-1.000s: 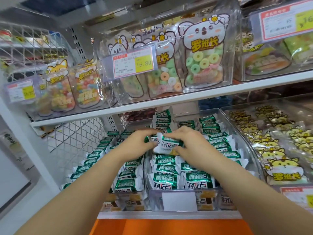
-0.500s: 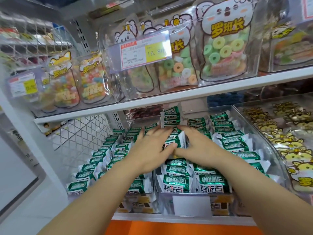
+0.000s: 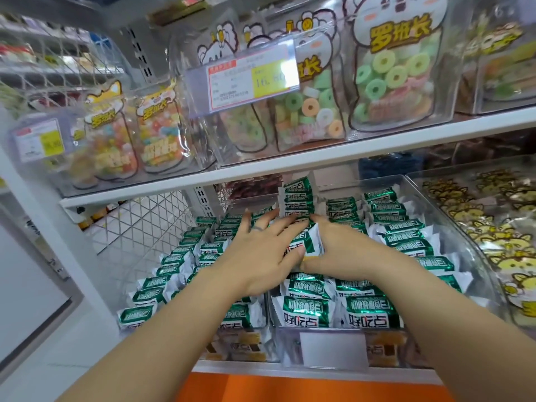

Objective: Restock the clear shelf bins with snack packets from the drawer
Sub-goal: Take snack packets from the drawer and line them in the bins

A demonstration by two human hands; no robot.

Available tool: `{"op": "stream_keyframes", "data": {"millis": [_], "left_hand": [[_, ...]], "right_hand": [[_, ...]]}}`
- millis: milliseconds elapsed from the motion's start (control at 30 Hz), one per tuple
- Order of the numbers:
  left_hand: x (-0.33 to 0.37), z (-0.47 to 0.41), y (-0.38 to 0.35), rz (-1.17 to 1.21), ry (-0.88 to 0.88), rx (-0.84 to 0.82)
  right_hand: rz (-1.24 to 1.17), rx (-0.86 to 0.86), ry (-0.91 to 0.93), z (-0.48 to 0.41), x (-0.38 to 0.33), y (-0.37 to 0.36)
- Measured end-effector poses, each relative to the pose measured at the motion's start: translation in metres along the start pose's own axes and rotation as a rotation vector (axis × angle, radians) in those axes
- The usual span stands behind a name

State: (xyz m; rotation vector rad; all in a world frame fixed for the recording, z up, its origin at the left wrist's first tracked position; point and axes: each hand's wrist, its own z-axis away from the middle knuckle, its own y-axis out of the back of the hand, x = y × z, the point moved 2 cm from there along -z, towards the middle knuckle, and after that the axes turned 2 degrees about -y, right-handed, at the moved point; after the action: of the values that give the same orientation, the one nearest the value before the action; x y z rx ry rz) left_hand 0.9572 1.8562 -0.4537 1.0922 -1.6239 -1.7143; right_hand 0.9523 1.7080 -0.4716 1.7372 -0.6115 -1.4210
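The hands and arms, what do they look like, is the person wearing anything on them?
Both forearms are bare up to the frame edge: no sleeves, gloves, watch or bracelet show. The left hand has a small dark ring-like mark on one finger; whether it is a ring or ink, I cannot tell. The right hand shows nothing worn.

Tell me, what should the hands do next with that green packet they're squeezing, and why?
Probably push the green packet down and back into its row. Both the left hand and right hand press it between them, and it stands tilted above the rows in the clear bin, not yet level with them.
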Motion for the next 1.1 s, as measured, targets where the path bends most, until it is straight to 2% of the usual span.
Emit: {"op": "stream_keyframes", "data": {"millis": [133, 267, 333, 400, 500, 567, 633, 733, 833, 933, 1100], "left_hand": [[0.0, -0.003, 0.003, -0.032, 0.028, -0.079], [0.001, 0.0, 0.013, -0.101, 0.037, -0.09], [0.008, 0.009, 0.017, -0.101, 0.038, 0.04], [0.02, 0.025, 0.019, -0.02, -0.013, 0.306], [0.045, 0.062, 0.005, 0.195, -0.18, 0.701], [0.066, 0.089, -0.018, 0.253, -0.274, 0.76], [0.085, 0.11, -0.048, 0.243, -0.371, 0.66], [0.101, 0.128, -0.104, 0.281, -0.44, 0.367], [0.111, 0.128, -0.147, 0.306, -0.38, -0.017], [0.114, 0.122, -0.192, 0.402, -0.305, -0.314], [0.125, 0.12, -0.26, 0.452, -0.231, -0.748]], "right_hand": [[0.103, 0.021, -0.03, 0.012, 0.008, -0.006], [0.191, 0.177, 0.018, 0.03, 0.001, 0.003], [0.233, 0.221, 0.048, 0.047, -0.005, 0.012], [0.283, 0.331, 0.099, 0.067, -0.007, 0.015], [0.261, 0.55, 0.246, 0.099, -0.005, 0.006], [0.275, 0.558, 0.343, 0.122, 0.002, -0.004], [0.349, 0.462, 0.437, 0.147, 0.015, -0.017], [0.44, 0.243, 0.472, 0.178, 0.054, -0.041], [0.479, 0.035, 0.349, 0.196, 0.104, -0.066], [0.47, -0.127, 0.186, 0.202, 0.145, -0.087], [0.399, -0.269, 0.082, 0.207, 0.179, -0.124]]}}
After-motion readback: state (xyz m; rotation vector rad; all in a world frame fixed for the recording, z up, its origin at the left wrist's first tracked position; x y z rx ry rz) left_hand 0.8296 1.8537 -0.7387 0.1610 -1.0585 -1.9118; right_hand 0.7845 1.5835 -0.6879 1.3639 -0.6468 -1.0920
